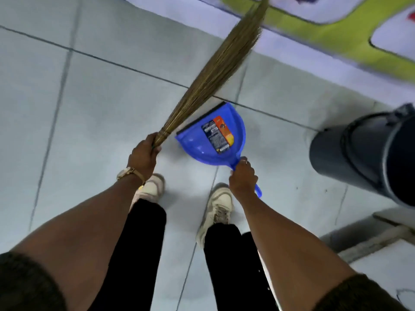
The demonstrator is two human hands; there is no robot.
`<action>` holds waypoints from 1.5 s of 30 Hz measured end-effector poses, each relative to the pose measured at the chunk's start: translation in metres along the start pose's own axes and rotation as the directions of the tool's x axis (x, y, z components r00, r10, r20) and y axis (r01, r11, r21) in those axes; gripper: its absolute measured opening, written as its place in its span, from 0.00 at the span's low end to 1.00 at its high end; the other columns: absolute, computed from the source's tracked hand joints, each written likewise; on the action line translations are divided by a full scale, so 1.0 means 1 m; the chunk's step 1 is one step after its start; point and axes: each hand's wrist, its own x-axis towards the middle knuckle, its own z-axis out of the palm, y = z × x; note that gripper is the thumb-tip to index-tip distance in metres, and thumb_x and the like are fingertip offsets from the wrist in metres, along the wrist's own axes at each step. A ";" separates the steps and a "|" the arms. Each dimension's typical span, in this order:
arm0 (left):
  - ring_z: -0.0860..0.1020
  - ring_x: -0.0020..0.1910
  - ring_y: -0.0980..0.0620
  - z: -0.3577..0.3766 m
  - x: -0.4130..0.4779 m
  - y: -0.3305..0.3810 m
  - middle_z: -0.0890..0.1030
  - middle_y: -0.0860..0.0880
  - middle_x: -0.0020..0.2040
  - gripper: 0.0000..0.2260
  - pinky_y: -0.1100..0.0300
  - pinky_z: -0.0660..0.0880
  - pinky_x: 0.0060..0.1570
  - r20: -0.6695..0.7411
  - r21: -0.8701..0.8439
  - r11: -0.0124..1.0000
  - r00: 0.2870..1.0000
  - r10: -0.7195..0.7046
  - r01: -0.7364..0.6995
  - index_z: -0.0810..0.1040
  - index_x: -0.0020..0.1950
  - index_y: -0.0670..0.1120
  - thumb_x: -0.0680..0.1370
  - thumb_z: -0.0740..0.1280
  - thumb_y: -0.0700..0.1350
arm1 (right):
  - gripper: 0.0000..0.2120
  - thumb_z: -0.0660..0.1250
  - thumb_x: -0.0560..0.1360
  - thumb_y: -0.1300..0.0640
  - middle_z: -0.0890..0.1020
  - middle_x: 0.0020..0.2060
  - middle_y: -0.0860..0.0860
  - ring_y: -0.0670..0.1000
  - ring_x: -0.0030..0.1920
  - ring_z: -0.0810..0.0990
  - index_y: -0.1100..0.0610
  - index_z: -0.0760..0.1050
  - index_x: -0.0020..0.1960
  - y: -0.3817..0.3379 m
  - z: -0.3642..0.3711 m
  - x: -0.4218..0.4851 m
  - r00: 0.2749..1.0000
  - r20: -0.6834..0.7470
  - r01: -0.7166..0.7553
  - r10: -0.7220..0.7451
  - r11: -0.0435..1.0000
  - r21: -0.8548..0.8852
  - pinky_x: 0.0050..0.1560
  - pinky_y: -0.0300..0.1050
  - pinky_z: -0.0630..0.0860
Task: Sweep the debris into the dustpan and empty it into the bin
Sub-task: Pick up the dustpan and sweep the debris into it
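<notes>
The tiled floor (94,104) fills most of the view, pale grey with dark grout lines; along its far edge lies a mat (336,25) with yellow-green bands, blurred and cut off by the top of the frame. At the floor's right edge stands a dark grey bin (350,149), partly cut off by the frame, its inside not visible. The straw broom (215,70) slants from near the floor's centre up toward the mat, its tips blurred and running out of view at the top. The blue dustpan (197,149) sits near the centre, lip toward the broom, a printed label (219,134) in its tray, text illegible; no debris can be made out in it. The left hand (143,154) has its fingers wrapped tight round the broom's bound end. The right hand (243,176) has its fingers closed round the dustpan's handle, hiding most of it. A gold watch (126,172) circles the left wrist.
</notes>
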 end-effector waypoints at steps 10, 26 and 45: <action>0.77 0.57 0.34 -0.214 -0.039 -0.173 0.79 0.34 0.58 0.23 0.48 0.72 0.57 -0.318 -0.153 0.945 0.892 -0.323 0.287 0.67 0.73 0.45 0.78 0.64 0.40 | 0.19 0.62 0.77 0.65 0.76 0.62 0.56 0.59 0.64 0.74 0.60 0.66 0.67 -0.240 0.039 -0.090 0.921 0.096 0.389 -0.377 0.882 -0.266 0.61 0.54 0.70; 0.71 0.66 0.35 -0.339 0.033 -0.410 0.72 0.39 0.69 0.25 0.50 0.66 0.67 -0.318 -0.285 0.743 0.672 -0.669 0.606 0.61 0.75 0.54 0.79 0.59 0.40 | 0.19 0.59 0.81 0.62 0.70 0.67 0.58 0.62 0.68 0.70 0.61 0.63 0.71 -0.498 0.137 -0.079 0.891 0.209 0.453 -0.404 0.829 -0.329 0.67 0.58 0.69; 0.79 0.54 0.39 -0.307 0.026 -0.419 0.82 0.43 0.57 0.28 0.52 0.75 0.51 -0.128 -0.238 0.805 0.804 -0.581 0.544 0.69 0.69 0.62 0.75 0.62 0.36 | 0.14 0.63 0.78 0.65 0.77 0.61 0.62 0.65 0.62 0.76 0.63 0.72 0.62 -0.586 0.103 0.022 0.765 0.109 0.598 -0.634 0.637 -0.486 0.59 0.55 0.74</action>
